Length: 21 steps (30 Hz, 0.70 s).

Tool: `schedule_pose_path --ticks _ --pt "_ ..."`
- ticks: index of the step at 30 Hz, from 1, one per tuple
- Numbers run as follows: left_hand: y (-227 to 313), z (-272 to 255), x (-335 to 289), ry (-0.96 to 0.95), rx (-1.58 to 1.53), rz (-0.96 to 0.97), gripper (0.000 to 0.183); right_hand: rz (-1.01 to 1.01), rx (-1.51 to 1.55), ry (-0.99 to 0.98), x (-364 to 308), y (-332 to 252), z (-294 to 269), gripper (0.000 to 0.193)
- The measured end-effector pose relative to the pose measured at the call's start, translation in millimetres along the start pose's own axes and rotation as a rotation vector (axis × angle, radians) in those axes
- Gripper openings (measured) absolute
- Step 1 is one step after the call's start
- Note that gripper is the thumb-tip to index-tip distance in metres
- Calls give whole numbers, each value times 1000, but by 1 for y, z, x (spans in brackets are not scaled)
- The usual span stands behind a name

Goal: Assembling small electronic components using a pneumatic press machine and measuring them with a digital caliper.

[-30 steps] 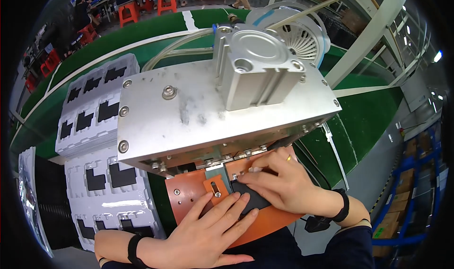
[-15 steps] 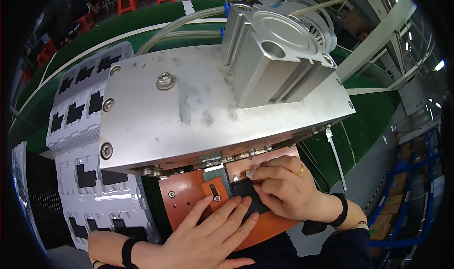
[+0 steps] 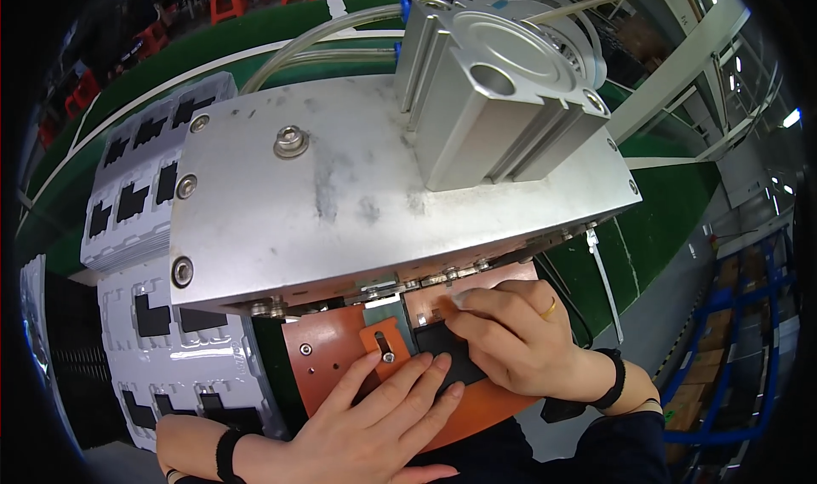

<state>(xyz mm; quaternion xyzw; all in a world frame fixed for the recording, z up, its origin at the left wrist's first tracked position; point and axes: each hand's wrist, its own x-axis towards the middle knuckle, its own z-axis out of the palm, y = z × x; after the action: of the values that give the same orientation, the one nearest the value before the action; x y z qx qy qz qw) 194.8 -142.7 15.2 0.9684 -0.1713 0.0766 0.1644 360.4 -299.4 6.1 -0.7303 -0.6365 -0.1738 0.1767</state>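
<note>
My left hand [image 3: 374,420] lies with fingers stretched out, its fingertips on a flat black part [image 3: 441,341] and the fixture beside it. The black part rests on an orange-brown plate [image 3: 319,331]. Left of it an orange slotted block [image 3: 374,339] is fastened with a screw. My right hand [image 3: 532,339] is closed in a pinch around a small white wad [image 3: 461,297], mostly hidden by the fingers. It sits just above a copper-coloured surface [image 3: 425,301] with small shiny metal tabs, beyond the black part. The lower right fingers cover part of the black part.
A heavy metal press block [image 3: 366,194] with a cylinder [image 3: 485,143] overhangs the fixture's far side. Clear hoses [image 3: 323,41] run from the cylinder. White trays [image 3: 196,369] with black parts stand on the left. A blue rack [image 3: 723,348] holds boxes at right.
My right hand's fingertips have shifted slightly and now cover more of the white wad. My left hand stays in place. The view has moved a little, so the press block appears slightly further left.
</note>
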Motion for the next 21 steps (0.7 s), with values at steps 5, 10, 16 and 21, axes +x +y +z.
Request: schedule_pose_path --ticks 5,10,16,21 --pt "-2 3 -1 11 -17 14 69 16 24 1 -1 0 0 27" --pt "-2 2 -3 11 -29 18 69 123 26 -78 6 -4 -3 31" --pt "-1 -2 0 -14 -16 17 69 48 130 -24 -1 1 2 34" --pt "-4 2 -1 -9 -47 22 70 8 165 -128 3 3 -1 34"
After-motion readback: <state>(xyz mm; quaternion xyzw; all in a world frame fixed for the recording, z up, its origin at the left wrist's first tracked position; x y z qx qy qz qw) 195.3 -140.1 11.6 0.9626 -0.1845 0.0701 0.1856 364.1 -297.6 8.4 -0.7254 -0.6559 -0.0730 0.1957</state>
